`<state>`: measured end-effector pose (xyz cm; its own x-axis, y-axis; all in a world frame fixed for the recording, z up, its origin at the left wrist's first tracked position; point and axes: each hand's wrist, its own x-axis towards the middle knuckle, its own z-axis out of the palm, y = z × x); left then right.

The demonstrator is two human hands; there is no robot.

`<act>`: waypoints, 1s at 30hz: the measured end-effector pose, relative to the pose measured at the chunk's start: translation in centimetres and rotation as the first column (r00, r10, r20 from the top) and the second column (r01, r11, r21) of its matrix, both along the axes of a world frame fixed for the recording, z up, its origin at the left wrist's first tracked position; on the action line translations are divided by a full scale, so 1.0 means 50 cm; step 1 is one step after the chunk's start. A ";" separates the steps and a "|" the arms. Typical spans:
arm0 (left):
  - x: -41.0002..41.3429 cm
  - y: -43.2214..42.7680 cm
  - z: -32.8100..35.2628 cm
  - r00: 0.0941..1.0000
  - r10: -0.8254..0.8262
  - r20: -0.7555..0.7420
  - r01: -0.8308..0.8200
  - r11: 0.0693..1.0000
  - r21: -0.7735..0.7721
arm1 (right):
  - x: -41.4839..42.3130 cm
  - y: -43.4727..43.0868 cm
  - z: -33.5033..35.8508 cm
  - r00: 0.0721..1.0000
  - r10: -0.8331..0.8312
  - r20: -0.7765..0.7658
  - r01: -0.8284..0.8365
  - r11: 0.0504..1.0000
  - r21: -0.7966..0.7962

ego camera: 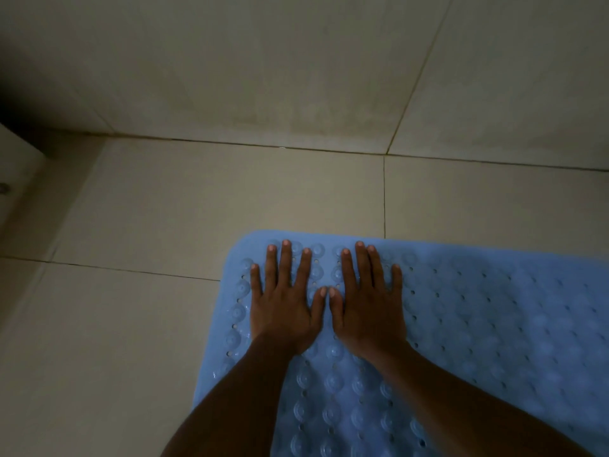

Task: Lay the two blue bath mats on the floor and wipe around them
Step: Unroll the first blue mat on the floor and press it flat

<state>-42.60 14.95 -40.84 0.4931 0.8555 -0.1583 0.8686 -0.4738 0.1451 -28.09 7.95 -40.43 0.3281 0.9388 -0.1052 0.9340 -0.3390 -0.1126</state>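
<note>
Both hands flat on the mat (478,324), palms down, fingers straight and spread, gripping nothing. Left hand (283,308) and right hand (365,308) sit side by side near the mat's far left corner, thumb tips just beside each other, fingertips close to the far edge. Both forearms come in from the bottom of the view across the mat. Mat is light blue and lies flat on the floor (197,209), filling the lower right and running off the right and bottom edges. Its far left corner is rounded. Its surface is covered in rows of round cup-like bumps with small holes between them. The bumps are sharp around my hands and blurred out to the right. Only one mat in view. Floor is large beige tile with dark grout lines. One line runs from the wall (263,61) straight down to the mat's far edge. A strip of bare tile lies between mat and wall. Wall is the same beige tile, with a darker blotchy patch low down near the floor joint. White fixture (16,166) at the left edge, can't tell what it is. Light is dim, top left corner goes dark
</note>
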 end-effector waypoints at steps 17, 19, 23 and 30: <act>-0.017 -0.079 0.093 0.994 0.044 -0.098 -0.064 0.975 -0.214 | 0.067 -0.097 0.108 0.962 -0.097 -0.256 0.072 0.992 -0.103; 0.014 -0.124 0.103 0.995 0.017 -0.096 -0.037 0.978 -0.207 | 0.104 -0.161 0.126 0.967 -0.112 -0.230 0.087 0.990 -0.115; 0.123 -0.237 0.119 0.996 -0.089 -0.013 0.085 0.981 -0.176 | 0.205 -0.302 0.155 0.957 -0.234 -0.170 0.207 0.964 -0.166; 0.266 -0.425 0.123 0.963 -0.270 0.017 0.269 0.950 -0.159 | 0.319 -0.509 0.155 0.932 -0.353 -0.086 0.338 0.929 -0.152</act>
<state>-29.30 -6.29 -34.67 0.7006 0.6547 -0.2837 0.7127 -0.6617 0.2330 -12.12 -17.52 -32.68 0.6091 0.7442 -0.2744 0.7403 -0.6575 -0.1399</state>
